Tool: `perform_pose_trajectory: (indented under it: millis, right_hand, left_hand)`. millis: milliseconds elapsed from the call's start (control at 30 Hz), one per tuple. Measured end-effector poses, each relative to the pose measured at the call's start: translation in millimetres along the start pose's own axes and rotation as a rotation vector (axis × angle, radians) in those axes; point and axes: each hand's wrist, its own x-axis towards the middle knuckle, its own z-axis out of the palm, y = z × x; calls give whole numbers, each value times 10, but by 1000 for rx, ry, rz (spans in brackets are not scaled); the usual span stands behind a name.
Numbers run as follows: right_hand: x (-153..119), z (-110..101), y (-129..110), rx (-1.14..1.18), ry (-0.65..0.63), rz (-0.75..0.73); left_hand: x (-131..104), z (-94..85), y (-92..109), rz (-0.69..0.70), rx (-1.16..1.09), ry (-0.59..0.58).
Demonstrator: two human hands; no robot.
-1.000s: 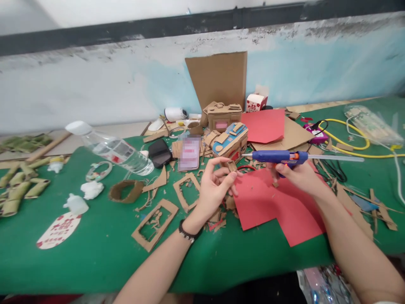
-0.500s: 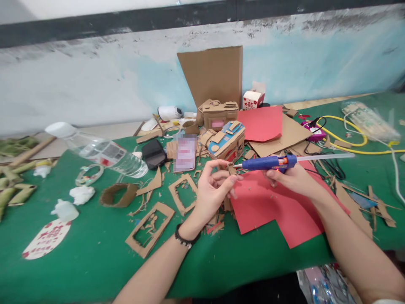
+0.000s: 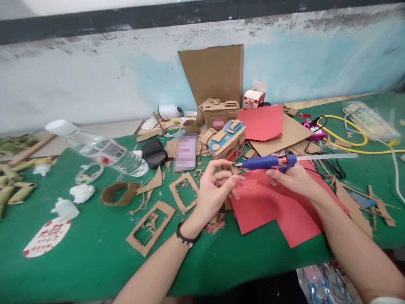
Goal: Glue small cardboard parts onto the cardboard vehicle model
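Observation:
Between the fingers of my left hand (image 3: 218, 183) is a small piece of cardboard (image 3: 234, 169). My right hand (image 3: 287, 179) is wrapped round a blue glue gun (image 3: 264, 163), whose metal tip touches or nearly touches that piece. A clear glue stick (image 3: 327, 156) juts from the back of the gun. Red paper (image 3: 262, 211) lies beneath both hands. Just behind them stands a cardboard model with a blue top (image 3: 226, 139). Two cut cardboard frames, one nearer (image 3: 150, 228) and one farther (image 3: 184, 193), lie left of my left hand.
A tilted water bottle (image 3: 104, 150), a cardboard ring (image 3: 118, 194), a black case (image 3: 154, 153) and a phone (image 3: 185, 153) are on the left. Behind stands a brown cardboard model (image 3: 220, 114). At right are a yellow cable (image 3: 360, 147) and cardboard scraps (image 3: 352, 207).
The small piece in my left hand has turned slightly, and the gun's tip sits near its upper end. Both hands keep almost the same place and hold.

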Motion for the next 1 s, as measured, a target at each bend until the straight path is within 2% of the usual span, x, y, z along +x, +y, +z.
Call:
perform_pose_trajectory:
  millis: [233,367,700,1000]
  right_hand:
    - [17,-13,-2,-37,-44,-54]
    - [28,-12,-7,-50,-26,-103]
    - [18,18,58,-27,21,-118]
    - [12,41,-60,-10,29,-120]
  left_hand:
    - [0,-1,-6,11,11,10]
    - [6,0,-5,11,11,7]
    - [14,5,-4,4,15,5]
    - [13,12,1,16,8,-2]
